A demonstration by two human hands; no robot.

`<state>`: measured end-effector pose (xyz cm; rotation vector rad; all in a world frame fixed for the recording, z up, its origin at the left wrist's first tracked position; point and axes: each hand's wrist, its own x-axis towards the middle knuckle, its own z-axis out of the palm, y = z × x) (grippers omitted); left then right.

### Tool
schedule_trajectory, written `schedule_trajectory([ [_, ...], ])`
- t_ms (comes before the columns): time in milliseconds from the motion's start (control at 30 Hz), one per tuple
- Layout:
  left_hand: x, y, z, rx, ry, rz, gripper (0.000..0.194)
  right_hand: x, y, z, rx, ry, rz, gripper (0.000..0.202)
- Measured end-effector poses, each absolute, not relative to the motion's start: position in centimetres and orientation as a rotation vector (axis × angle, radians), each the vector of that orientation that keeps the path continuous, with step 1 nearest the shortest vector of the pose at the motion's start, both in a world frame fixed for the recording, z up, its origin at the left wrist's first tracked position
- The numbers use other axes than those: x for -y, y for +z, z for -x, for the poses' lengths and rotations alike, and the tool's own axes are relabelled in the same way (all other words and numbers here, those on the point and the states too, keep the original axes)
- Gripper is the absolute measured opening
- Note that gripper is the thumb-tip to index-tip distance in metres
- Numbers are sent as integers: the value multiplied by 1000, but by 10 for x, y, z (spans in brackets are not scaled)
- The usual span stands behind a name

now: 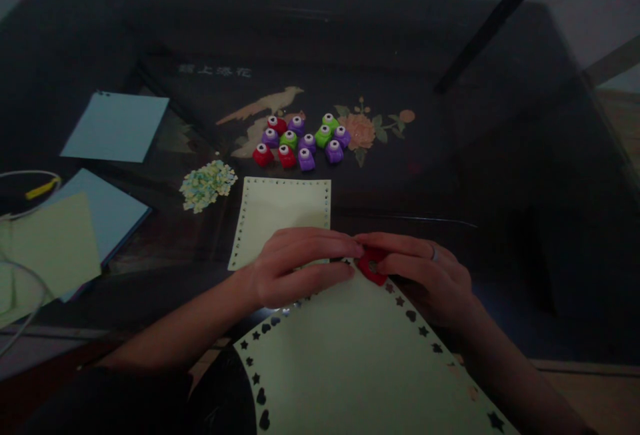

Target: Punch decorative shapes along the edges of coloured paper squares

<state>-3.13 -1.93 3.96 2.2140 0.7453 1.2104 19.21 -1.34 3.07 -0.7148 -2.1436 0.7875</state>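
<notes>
A large pale yellow-green sheet of paper [370,368] tilts up close below me, with punched stars, hearts and other shapes along its edges. My left hand [305,265] pinches its far corner between thumb and fingers. At that corner a red craft punch [369,268] sits on the paper's edge. My right hand [430,268] is closed round the punch, fingers on top; its thumb is hidden. Left fingertips touch or nearly touch the punch. Beyond my left hand a smaller pale sheet [287,211] lies flat, small holes along its visible borders.
Several red, purple and green craft punches [307,143] stand grouped on the dark glossy table [475,155]. Left of the small sheet is a heap of paper confetti [207,185]. Blue paper [117,127], a stack of blue and yellow sheets [50,248] and a white cable [37,301] lie at left.
</notes>
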Motion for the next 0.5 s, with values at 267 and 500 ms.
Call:
schedule_trajectory([
  [267,19,40,31,-780,1172,-2170,16,18,35,-189,2102,770,786,42],
  [500,17,40,32,-731,1204,-2164,15,15,32,-192,2162,787,761,36],
])
